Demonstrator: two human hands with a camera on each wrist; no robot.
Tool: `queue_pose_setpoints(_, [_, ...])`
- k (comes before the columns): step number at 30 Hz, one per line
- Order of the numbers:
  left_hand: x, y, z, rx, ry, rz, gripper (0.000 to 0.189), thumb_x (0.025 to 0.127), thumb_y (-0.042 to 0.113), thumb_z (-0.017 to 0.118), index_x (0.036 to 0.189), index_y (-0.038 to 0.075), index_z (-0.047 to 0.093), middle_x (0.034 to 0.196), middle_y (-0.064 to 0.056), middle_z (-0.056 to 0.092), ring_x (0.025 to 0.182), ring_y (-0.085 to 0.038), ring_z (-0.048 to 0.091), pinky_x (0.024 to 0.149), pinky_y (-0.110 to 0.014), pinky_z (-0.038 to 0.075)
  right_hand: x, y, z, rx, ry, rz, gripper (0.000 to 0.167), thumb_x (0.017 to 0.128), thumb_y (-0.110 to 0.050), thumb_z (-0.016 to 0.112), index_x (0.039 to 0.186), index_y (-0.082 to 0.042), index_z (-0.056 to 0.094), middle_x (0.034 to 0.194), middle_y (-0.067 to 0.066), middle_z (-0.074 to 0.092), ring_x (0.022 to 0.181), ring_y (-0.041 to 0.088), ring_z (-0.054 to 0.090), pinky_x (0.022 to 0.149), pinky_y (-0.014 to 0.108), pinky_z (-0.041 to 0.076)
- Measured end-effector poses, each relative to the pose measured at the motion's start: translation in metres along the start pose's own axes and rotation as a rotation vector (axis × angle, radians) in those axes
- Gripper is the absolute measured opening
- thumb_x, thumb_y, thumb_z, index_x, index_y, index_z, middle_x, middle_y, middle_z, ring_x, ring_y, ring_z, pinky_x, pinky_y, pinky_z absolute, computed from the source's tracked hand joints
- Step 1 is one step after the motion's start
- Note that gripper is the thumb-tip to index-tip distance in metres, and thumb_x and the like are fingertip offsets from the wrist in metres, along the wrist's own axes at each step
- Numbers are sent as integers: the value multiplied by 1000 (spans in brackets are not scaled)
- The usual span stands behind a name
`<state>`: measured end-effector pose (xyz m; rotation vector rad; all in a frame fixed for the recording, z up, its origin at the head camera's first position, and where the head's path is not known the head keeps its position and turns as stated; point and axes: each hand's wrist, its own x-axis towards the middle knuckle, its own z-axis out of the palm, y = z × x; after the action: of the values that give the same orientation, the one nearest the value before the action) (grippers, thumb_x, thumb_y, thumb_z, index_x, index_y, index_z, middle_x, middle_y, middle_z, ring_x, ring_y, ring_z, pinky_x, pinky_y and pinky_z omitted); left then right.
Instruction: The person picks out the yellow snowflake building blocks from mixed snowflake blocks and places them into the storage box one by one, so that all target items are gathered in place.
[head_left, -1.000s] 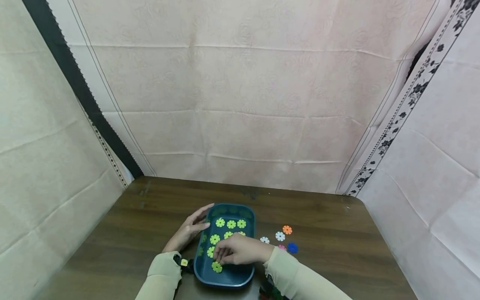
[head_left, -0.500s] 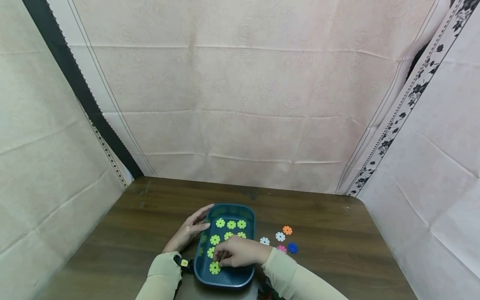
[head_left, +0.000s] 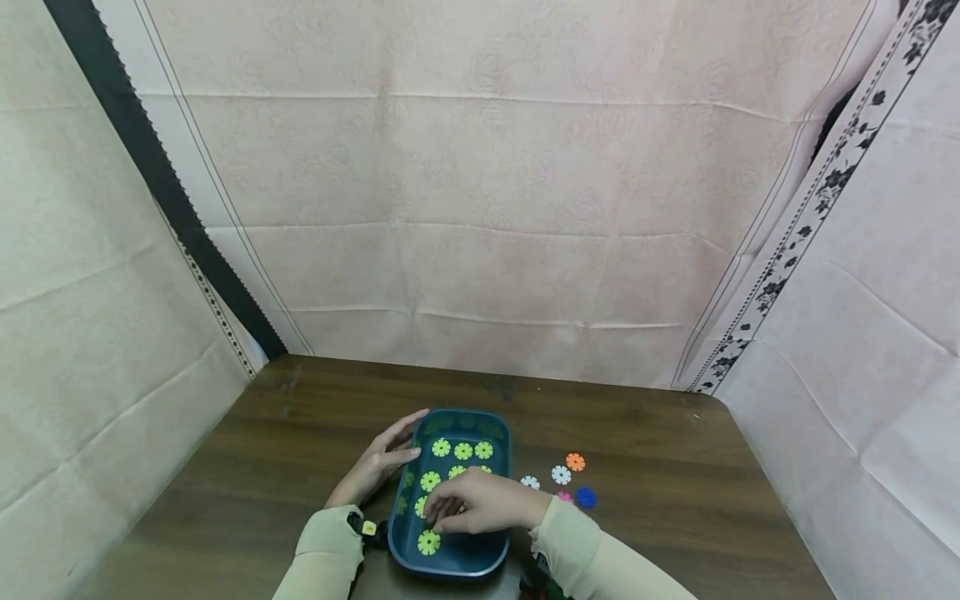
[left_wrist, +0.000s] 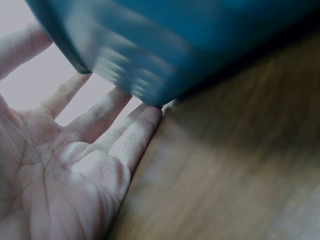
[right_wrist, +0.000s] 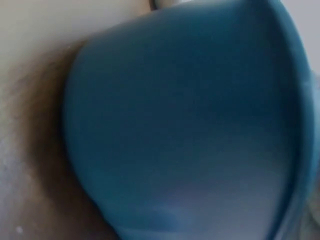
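Note:
A deep blue tray [head_left: 450, 564] stands on the table with several yellow-green notched plastic discs laid out in rows inside. My left hand [head_left: 378, 458] rests against the tray's left side, thumb at the rim. In the left wrist view its fingers [left_wrist: 100, 112] extend to the outer wall. Over the tray's lower half, my right hand [head_left: 480, 502] has bent fingers and hides part of the rows. Just below its thumb lies the nearest yellow-green disc [head_left: 429, 542]. I cannot tell whether those fingers hold anything. The right wrist view is mostly filled by the tray's outer wall [right_wrist: 190, 120].
Right of the tray lie loose discs on the wooden table [head_left: 315, 417]: an orange one [head_left: 575, 462], white ones [head_left: 561, 475], a blue one [head_left: 586, 497] and a pink one [head_left: 565, 497], partly behind the right sleeve. Pale cloth [head_left: 487, 208] hangs behind and at both sides.
The nearest yellow-green disc has shifted slightly toward the tray's near end and left. My right thumb and fingers now sit a little above it. The left hand has stayed in place.

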<state>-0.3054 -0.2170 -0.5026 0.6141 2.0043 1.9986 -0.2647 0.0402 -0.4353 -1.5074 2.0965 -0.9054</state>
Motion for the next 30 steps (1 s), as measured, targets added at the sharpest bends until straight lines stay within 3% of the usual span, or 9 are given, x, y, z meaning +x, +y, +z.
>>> queue_pose_setpoints(13, [1, -1, 0, 25, 30, -3, 58, 101, 14, 55, 155, 30, 39, 155, -8, 40, 141, -38, 38, 108, -58, 36, -30, -2, -20, -28, 122, -47, 25, 102, -25, 62, 122, -12, 66, 112, 0, 72, 101, -3, 64, 86, 26, 54])
queue_pose_setpoints(23, [1, 0, 1, 33, 41, -13, 59, 100, 16, 57, 154, 30, 39, 155, -7, 42, 141, -36, 38, 111, -61, 31, -79, 6, -43, 6, 310, 67, 20, 100, -24, 65, 120, -21, 67, 110, 1, 73, 100, 7, 68, 83, 33, 56])
queue_pose_setpoints(30, [6, 1, -4, 30, 16, 23, 59, 102, 14, 54, 156, 27, 36, 156, -11, 39, 140, -37, 39, 109, -56, 36, -115, 15, -58, -66, 447, 104, 20, 98, -18, 68, 118, -18, 68, 107, 3, 74, 99, 14, 69, 85, 41, 56])
